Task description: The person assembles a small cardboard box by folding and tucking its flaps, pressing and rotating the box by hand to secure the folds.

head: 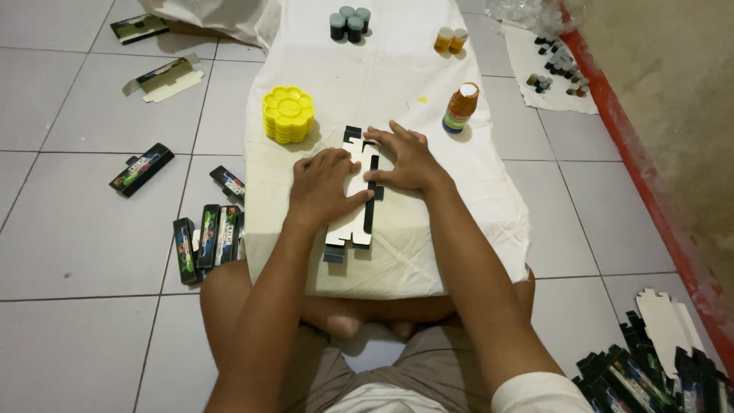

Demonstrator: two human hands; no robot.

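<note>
Looking down from the head camera, a seated person presses both hands flat on an unfolded carton blank [358,222], white inside with black edges, which lies on a low table draped in a cream cloth [459,199]. The blank is long and narrow; its long axis runs from six o'clock, near the person's lap, toward twelve o'clock, with tabbed ends at both extremes. The left hand [325,186] lies palm down, fingers spread wide, over the blank's left side. The right hand [405,157] also lies flat and spread, covering the upper right part, its fingers pointing toward ten o'clock. Neither hand grips anything. At eleven o'clock from the hands sits a stack of yellow flower-shaped palettes [288,114]; at one o'clock stands an orange-capped bottle [460,108]. On the tiled floor at nine o'clock lie folded black boxes [206,239], and more flat blanks [650,367] are piled at four o'clock.
</note>
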